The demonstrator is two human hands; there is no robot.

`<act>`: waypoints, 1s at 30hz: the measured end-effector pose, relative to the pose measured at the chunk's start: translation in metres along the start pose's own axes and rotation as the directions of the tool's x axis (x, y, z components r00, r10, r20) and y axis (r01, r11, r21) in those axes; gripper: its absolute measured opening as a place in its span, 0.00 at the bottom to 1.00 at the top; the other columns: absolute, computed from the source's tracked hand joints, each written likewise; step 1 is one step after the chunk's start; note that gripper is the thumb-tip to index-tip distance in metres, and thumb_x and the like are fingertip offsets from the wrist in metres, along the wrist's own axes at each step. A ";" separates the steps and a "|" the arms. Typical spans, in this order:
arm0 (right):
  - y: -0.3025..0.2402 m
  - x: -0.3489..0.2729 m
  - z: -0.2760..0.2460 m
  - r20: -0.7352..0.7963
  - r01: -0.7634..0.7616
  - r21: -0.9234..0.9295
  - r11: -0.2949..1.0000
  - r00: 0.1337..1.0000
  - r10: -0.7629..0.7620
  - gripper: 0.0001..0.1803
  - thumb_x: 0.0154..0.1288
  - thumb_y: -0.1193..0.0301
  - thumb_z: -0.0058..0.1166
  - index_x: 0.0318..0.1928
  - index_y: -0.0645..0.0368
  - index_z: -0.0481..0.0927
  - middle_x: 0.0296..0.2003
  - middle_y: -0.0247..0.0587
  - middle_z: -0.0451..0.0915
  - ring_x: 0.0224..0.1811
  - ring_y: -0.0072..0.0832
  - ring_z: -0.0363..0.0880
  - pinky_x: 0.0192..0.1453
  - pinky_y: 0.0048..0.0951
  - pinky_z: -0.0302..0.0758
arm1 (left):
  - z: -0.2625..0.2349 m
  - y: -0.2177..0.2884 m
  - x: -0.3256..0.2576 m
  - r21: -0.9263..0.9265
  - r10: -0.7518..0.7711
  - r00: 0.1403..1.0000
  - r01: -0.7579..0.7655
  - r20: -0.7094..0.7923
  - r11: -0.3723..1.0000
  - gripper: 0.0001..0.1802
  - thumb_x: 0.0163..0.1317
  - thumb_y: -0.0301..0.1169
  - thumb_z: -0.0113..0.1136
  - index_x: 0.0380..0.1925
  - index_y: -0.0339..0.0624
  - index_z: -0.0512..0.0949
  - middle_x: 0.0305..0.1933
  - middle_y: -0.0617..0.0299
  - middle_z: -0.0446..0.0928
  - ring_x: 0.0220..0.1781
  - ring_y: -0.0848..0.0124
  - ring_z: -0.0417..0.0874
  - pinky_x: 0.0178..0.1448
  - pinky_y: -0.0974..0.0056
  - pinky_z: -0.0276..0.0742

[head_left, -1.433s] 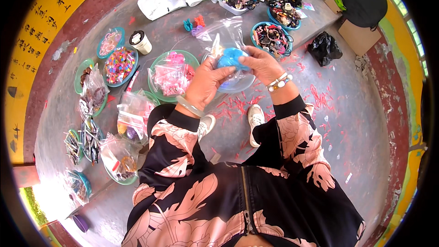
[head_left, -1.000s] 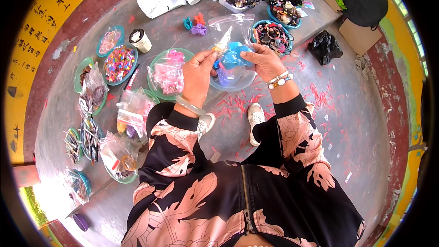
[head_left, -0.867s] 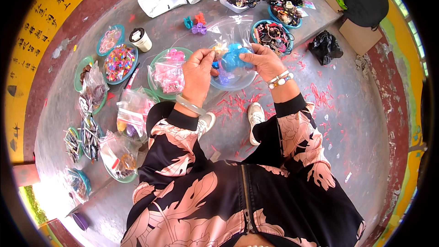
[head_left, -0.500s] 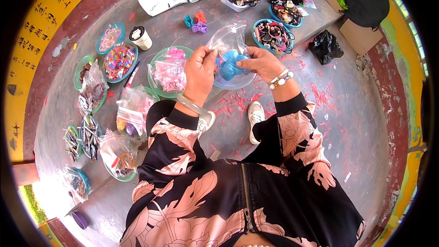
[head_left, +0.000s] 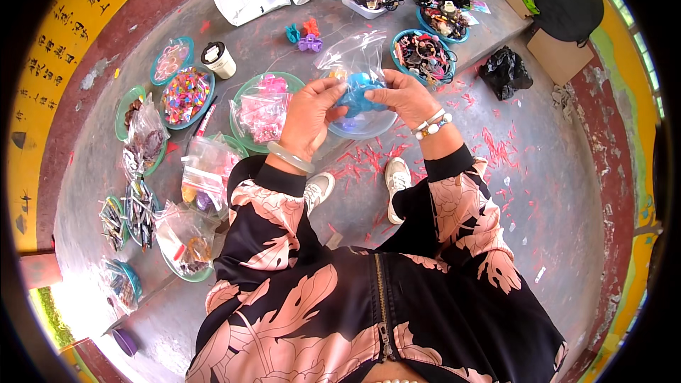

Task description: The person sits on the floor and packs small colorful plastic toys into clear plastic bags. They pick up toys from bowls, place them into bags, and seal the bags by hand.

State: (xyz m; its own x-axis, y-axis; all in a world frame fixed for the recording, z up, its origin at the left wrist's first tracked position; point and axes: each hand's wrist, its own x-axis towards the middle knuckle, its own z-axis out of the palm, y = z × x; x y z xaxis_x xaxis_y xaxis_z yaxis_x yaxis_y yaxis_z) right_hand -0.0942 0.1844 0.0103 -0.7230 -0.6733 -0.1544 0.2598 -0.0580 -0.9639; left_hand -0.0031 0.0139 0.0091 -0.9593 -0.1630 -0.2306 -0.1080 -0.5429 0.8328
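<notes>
Left hand [head_left: 312, 110]: thumb and fingers pinched together on the left side of a clear plastic bag [head_left: 367, 48]. Right hand [head_left: 409, 101]: grip clamped on its right side, thumb over the blue pieces [head_left: 358, 87] inside. The bag, held over a translucent bowl [head_left: 376, 128], is probably light, limp and slippery, its contents firmer; the side edges seem the surest hold. Beyond, left to right: yellow wall [head_left: 53, 50], green bowl [head_left: 247, 88] with pink packets [head_left: 262, 119], red scraps [head_left: 494, 147] on grey floor [head_left: 560, 241], black plastic sack [head_left: 505, 72].

Open floor [head_left: 560, 191] right of the hands [head_left: 411, 101], green bowl [head_left: 247, 90] blocking leftward, clear bowl [head_left: 377, 129] beneath, blue basket [head_left: 395, 64] close beyond.
</notes>
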 end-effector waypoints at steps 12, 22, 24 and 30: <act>-0.002 0.002 -0.001 -0.318 0.151 0.107 0.983 0.942 -0.110 0.09 0.54 0.67 0.60 0.33 0.58 0.80 0.22 0.26 0.75 0.23 0.14 0.67 0.28 0.16 0.62 | 0.003 -0.002 -0.003 0.135 0.059 0.998 -0.056 -0.015 0.989 0.07 0.58 0.31 0.57 0.34 0.40 0.77 0.31 0.67 0.77 0.30 0.80 0.76 0.28 0.76 0.75; 0.001 0.004 -0.001 -0.471 0.358 0.261 0.896 0.858 -0.206 0.07 0.58 0.72 0.56 0.34 0.62 0.79 0.26 0.34 0.79 0.23 0.18 0.72 0.27 0.18 0.68 | 0.002 -0.008 0.000 0.045 0.111 0.994 -0.110 -0.023 0.993 0.07 0.62 0.31 0.52 0.34 0.39 0.74 0.32 0.63 0.77 0.32 0.79 0.77 0.32 0.74 0.78; 0.001 0.004 -0.002 -0.459 0.388 0.282 0.878 0.858 -0.232 0.07 0.58 0.72 0.55 0.35 0.62 0.79 0.26 0.34 0.79 0.23 0.19 0.73 0.28 0.19 0.70 | 0.002 -0.009 0.001 0.030 0.110 0.994 -0.109 -0.015 0.994 0.07 0.62 0.31 0.52 0.35 0.39 0.74 0.32 0.63 0.77 0.32 0.79 0.77 0.31 0.74 0.78; 0.007 0.007 -0.013 -0.382 0.414 0.351 0.840 0.882 -0.275 0.05 0.60 0.73 0.53 0.36 0.61 0.78 0.28 0.33 0.78 0.27 0.21 0.76 0.31 0.20 0.73 | 0.013 0.005 -0.009 -0.005 0.070 0.992 -0.070 0.104 0.998 0.11 0.58 0.30 0.57 0.39 0.40 0.72 0.39 0.63 0.76 0.35 0.79 0.76 0.26 0.78 0.72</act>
State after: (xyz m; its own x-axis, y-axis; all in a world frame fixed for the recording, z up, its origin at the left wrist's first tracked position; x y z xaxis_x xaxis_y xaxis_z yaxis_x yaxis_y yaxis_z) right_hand -0.1058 0.1890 -0.0005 -0.9540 -0.2962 0.0463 0.1433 -0.5860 -0.7975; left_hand 0.0013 0.0235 0.0217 -0.9864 -0.1143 -0.1179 -0.0391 -0.5339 0.8446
